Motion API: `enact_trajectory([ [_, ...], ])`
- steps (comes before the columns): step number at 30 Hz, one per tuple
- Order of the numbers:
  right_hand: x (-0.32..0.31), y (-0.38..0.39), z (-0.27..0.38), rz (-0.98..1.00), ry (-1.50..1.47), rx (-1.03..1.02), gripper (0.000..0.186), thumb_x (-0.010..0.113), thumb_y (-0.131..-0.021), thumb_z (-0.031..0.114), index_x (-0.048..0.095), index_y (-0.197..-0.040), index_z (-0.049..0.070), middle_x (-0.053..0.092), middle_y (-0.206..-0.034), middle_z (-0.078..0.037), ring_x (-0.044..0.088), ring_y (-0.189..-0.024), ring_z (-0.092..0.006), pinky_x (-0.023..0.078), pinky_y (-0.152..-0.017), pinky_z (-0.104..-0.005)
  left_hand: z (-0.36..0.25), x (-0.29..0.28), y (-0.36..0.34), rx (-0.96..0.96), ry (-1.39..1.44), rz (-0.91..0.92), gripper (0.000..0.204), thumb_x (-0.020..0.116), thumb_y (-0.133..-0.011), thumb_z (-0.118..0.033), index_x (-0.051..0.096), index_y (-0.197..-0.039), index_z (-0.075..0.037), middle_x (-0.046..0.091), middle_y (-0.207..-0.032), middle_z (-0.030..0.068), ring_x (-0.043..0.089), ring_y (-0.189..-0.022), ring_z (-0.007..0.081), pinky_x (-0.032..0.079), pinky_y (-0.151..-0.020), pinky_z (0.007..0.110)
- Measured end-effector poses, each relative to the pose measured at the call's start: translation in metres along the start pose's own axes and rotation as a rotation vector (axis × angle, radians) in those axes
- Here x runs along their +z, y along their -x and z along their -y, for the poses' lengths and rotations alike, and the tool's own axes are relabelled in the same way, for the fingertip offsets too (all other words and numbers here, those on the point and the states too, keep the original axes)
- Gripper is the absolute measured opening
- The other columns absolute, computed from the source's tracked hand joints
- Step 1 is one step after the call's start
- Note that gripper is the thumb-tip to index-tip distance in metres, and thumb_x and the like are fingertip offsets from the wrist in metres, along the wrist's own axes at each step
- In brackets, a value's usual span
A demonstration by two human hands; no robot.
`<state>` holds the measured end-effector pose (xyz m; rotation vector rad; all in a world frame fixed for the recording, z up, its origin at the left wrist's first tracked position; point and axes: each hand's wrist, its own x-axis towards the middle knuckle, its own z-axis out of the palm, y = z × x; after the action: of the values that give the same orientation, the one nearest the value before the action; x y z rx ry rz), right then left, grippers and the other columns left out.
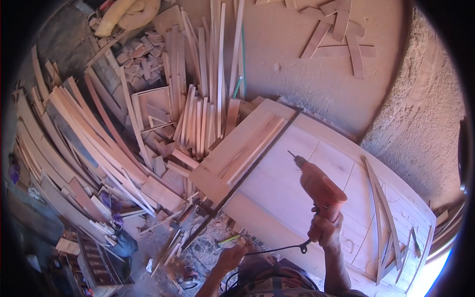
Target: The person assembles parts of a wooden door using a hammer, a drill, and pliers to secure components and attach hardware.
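My right hand (326, 228) grips the handle of an orange-red power drill (321, 185). The drill is raised over a pale wooden panel (277, 183), its thin bit pointing up and to the left. A black power cord (277, 249) runs from the base of the handle across to my left hand (232, 256), whose fingers are closed where the cord meets them. That hand is low, off the panel's near left edge. A long dark metal bar (257, 161), apparently a clamp, lies across the panel. Left of it rest a flat board (210, 173) and a narrow strip (252, 148).
Thin wooden strips (378, 208) lie on the panel's right side. Many long boards (99, 131) and upright sticks (198, 121) crowd the left and back. Flat offcuts (341, 24) lie at the back right. A slatted wooden piece (96, 260) stands lower left.
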<state>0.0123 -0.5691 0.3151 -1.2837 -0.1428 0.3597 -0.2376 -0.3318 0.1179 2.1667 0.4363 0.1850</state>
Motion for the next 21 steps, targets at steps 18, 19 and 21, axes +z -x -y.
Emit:
enact_trajectory([
  [18,-0.054,-0.098,0.02,-0.223,0.042,-0.103,0.041,0.064,-0.074,0.009,0.059,-0.111,-0.007,0.064,-0.088,-0.012,0.062,-0.062,-0.0155,0.051,-0.053,-0.0279,-0.101,0.019,-0.234,0.11,-0.047,0.433,0.039,0.062,-0.094,-0.047,0.068,-0.095,-0.009,0.068,-0.074,0.0153,0.069,-0.074,0.0329,0.053,-0.066,0.042],
  [19,-0.055,-0.105,0.012,-0.215,-0.016,-0.04,0.044,0.065,-0.074,0.014,0.059,-0.112,-0.008,0.064,-0.084,-0.012,0.062,-0.059,-0.0161,0.051,-0.051,-0.0283,-0.093,0.025,-0.244,0.099,-0.055,0.47,0.039,0.061,-0.094,-0.048,0.067,-0.095,-0.01,0.068,-0.074,0.0156,0.069,-0.074,0.0333,0.053,-0.066,0.042],
  [21,-0.06,-0.119,-0.02,-0.25,-0.178,0.054,0.054,0.068,-0.074,0.024,0.056,-0.114,-0.01,0.064,-0.078,-0.013,0.062,-0.056,-0.0193,0.053,-0.049,-0.0306,-0.079,0.035,-0.264,0.074,-0.088,0.525,0.037,0.062,-0.094,-0.046,0.068,-0.097,-0.009,0.069,-0.08,0.0155,0.07,-0.076,0.0316,0.054,-0.067,0.041],
])
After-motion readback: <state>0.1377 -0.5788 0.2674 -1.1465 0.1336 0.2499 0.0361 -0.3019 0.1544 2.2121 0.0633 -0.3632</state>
